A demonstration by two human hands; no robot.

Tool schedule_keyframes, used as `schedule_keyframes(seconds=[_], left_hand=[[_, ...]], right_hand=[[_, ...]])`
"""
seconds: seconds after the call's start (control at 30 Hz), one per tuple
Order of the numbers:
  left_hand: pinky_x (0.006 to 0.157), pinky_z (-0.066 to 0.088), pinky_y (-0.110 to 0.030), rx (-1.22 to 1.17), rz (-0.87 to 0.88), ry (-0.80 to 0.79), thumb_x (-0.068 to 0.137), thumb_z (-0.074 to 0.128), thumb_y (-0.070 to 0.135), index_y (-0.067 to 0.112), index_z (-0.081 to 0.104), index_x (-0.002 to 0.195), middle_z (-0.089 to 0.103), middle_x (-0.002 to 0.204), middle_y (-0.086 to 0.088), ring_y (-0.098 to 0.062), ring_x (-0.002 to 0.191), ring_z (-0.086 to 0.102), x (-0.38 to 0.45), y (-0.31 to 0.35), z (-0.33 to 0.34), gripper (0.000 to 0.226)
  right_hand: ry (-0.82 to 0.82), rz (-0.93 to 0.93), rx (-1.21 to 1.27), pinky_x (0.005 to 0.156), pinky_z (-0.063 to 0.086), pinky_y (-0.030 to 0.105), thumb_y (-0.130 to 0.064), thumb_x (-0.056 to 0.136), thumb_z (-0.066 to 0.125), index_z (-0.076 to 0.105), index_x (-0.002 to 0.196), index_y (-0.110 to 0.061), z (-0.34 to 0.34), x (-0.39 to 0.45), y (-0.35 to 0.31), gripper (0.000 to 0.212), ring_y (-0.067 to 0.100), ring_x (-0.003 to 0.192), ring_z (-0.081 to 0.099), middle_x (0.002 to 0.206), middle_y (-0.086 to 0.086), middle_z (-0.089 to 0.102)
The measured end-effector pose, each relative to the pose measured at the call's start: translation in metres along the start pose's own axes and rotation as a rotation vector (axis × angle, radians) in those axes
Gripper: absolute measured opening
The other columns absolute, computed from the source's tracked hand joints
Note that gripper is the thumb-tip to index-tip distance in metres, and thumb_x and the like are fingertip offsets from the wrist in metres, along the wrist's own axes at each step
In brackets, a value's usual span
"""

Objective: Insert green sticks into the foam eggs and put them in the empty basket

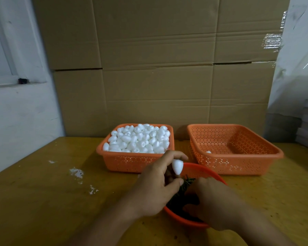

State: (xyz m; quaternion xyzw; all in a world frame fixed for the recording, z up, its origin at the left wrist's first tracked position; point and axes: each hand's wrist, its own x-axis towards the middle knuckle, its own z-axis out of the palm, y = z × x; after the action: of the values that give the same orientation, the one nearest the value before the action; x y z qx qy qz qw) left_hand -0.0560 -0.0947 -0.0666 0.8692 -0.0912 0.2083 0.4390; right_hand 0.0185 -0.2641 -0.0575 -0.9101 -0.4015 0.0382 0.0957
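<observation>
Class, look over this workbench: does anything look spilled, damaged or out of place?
Yes. White crumbs lie scattered on the wooden table, left of the full egg basket, with smaller specks nearer. They look like foam bits shed from the eggs.

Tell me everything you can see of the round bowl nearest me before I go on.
The round bowl is orange perforated plastic, like a small colander. It stands upright on the wooden table, in front of the two square baskets, apart from them as far as shows. It holds a dark heap of green sticks. The right hand reaches into it and hides much of its right side; whether it grips a stick cannot be told. The left hand, holding a foam egg, covers the left rim.
</observation>
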Motion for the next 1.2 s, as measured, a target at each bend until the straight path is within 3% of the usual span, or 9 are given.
schedule_keyframes(seconds=[0.17, 0.4, 0.57, 0.7, 0.83, 0.9, 1.0, 1.1, 1.2], left_hand=[[0.088, 0.056, -0.041, -0.056, 0.025, 0.056, 0.099, 0.061, 0.036, 0.041, 0.052, 0.129, 0.067, 0.105, 0.008, -0.014, 0.103, 0.066, 0.000, -0.001, 0.002, 0.032], [0.052, 0.039, -0.021, -0.265, -0.070, 0.100, 0.100, 0.049, 0.049, 0.030, 0.063, 0.104, 0.056, 0.058, 0.006, -0.008, 0.052, 0.048, 0.003, 0.009, 0.002, 0.024], [0.048, 0.035, -0.021, -0.486, -0.221, 0.151, 0.090, 0.054, 0.051, 0.011, 0.070, 0.096, 0.053, 0.065, -0.001, -0.009, 0.055, 0.044, 0.004, 0.014, -0.001, 0.044], [0.053, 0.041, -0.026, -0.727, -0.342, 0.175, 0.087, 0.060, 0.045, 0.006, 0.072, 0.096, 0.060, 0.072, -0.005, -0.013, 0.061, 0.051, 0.005, 0.015, -0.002, 0.042], [0.052, 0.044, -0.025, -0.852, -0.441, 0.201, 0.099, 0.055, 0.032, 0.003, 0.066, 0.105, 0.065, 0.075, -0.011, -0.016, 0.060, 0.056, 0.006, 0.017, -0.002, 0.032], [0.050, 0.045, -0.024, -0.867, -0.474, 0.213, 0.100, 0.055, 0.031, 0.003, 0.062, 0.103, 0.066, 0.075, -0.013, -0.017, 0.058, 0.057, 0.007, 0.018, -0.003, 0.030], [0.049, 0.046, -0.023, -0.883, -0.503, 0.212, 0.096, 0.058, 0.034, 0.004, 0.061, 0.102, 0.068, 0.076, -0.014, -0.016, 0.057, 0.059, 0.008, 0.018, -0.003, 0.030], [0.050, 0.047, -0.023, -0.895, -0.508, 0.206, 0.087, 0.063, 0.037, 0.003, 0.065, 0.102, 0.069, 0.082, -0.017, -0.017, 0.059, 0.062, 0.008, 0.019, -0.002, 0.037], [0.051, 0.048, -0.023, -0.887, -0.504, 0.196, 0.086, 0.065, 0.038, 0.005, 0.067, 0.097, 0.068, 0.082, -0.017, -0.018, 0.062, 0.063, 0.007, 0.018, -0.001, 0.035]], right_hand=[[0.019, 0.017, 0.074, 0.062, 0.039, 0.031, -0.044, 0.091, 0.065, 0.048, 0.066, -0.024, 0.001, 0.001, 0.002, 0.037, 0.016, 0.063, 0.044, 0.066, -0.007, 0.044], [0.115, -0.013, 0.101, 0.062, 0.040, 0.036, -0.044, 0.098, 0.056, 0.042, 0.057, -0.018, 0.000, -0.001, 0.000, 0.050, 0.017, 0.057, 0.040, 0.059, -0.002, 0.043], [0.239, -0.058, 0.111, 0.058, 0.036, 0.032, -0.048, 0.098, 0.055, 0.055, 0.066, -0.014, -0.007, -0.002, 0.000, 0.047, 0.014, 0.057, 0.046, 0.068, 0.005, 0.059], [0.407, -0.135, 0.277, 0.049, 0.031, 0.026, -0.035, 0.096, 0.064, 0.059, 0.064, -0.014, -0.006, -0.005, 0.003, 0.039, 0.013, 0.048, 0.043, 0.053, 0.004, 0.050], [0.575, -0.097, 0.603, 0.049, 0.047, 0.023, -0.021, 0.089, 0.074, 0.077, 0.081, -0.027, -0.007, -0.010, 0.003, 0.010, 0.005, 0.055, 0.063, 0.065, -0.009, 0.071], [0.594, -0.067, 0.787, 0.056, 0.052, 0.019, -0.015, 0.084, 0.078, 0.077, 0.086, -0.028, -0.010, -0.012, 0.001, 0.013, 0.004, 0.061, 0.068, 0.070, -0.012, 0.074], [0.535, -0.072, 0.985, 0.066, 0.062, 0.030, -0.009, 0.081, 0.078, 0.075, 0.089, -0.025, -0.014, -0.016, -0.003, 0.018, 0.010, 0.069, 0.074, 0.075, -0.005, 0.078], [0.486, -0.106, 1.041, 0.077, 0.062, 0.030, -0.005, 0.080, 0.078, 0.075, 0.090, -0.022, -0.015, -0.019, -0.007, 0.020, 0.012, 0.076, 0.076, 0.079, -0.004, 0.079], [0.488, -0.129, 1.033, 0.073, 0.062, 0.029, -0.004, 0.080, 0.078, 0.077, 0.085, -0.020, -0.014, -0.019, -0.009, 0.017, 0.014, 0.073, 0.076, 0.077, -0.002, 0.079]])
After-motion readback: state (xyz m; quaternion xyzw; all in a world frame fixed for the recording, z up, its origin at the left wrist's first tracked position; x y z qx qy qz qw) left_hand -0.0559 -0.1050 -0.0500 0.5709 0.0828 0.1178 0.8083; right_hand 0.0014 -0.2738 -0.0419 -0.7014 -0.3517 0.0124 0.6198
